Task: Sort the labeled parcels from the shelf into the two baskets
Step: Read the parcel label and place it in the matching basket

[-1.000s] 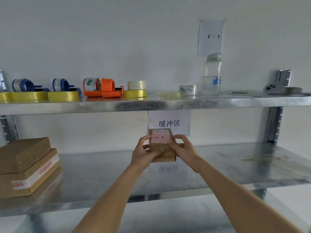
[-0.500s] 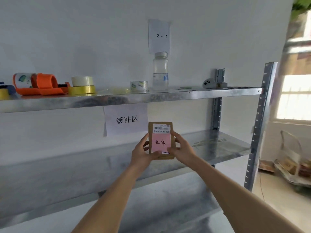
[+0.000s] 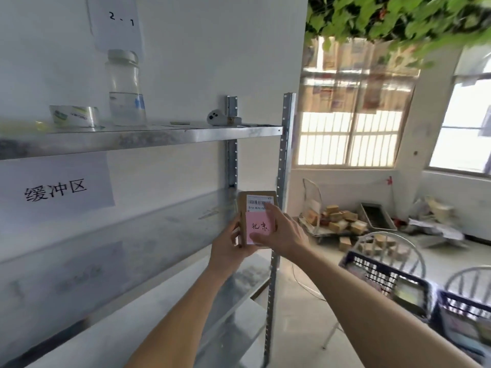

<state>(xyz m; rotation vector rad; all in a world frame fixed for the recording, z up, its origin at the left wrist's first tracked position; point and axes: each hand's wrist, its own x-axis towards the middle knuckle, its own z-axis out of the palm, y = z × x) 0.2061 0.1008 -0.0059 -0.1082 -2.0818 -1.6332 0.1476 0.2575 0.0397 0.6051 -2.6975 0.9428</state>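
A small brown parcel point(image 3: 259, 220) with a white barcode sticker and a pink handwritten label is held upright in front of the metal shelf's point(image 3: 159, 136) right end. My left hand point(image 3: 229, 244) grips it from the left side and underneath. My right hand point(image 3: 283, 231) holds its right edge, forefinger lying over the barcode sticker and thumb under the pink label. Two dark blue slatted baskets stand on chairs at the lower right: the nearer basket point(image 3: 382, 277) and a second basket point(image 3: 465, 312) at the frame edge.
On the upper shelf stand a clear bottle point(image 3: 126, 88), a tape roll point(image 3: 74, 116) and a small white device point(image 3: 216, 117). A paper sign point(image 3: 55, 189) hangs below it. A trolley with brown boxes point(image 3: 334, 221) sits on the floor by the window.
The view has swung right, away from the shelf's left side toward the room. The parcel has come off the lower shelf and is turned label-up in both hands. The baskets have come into view.
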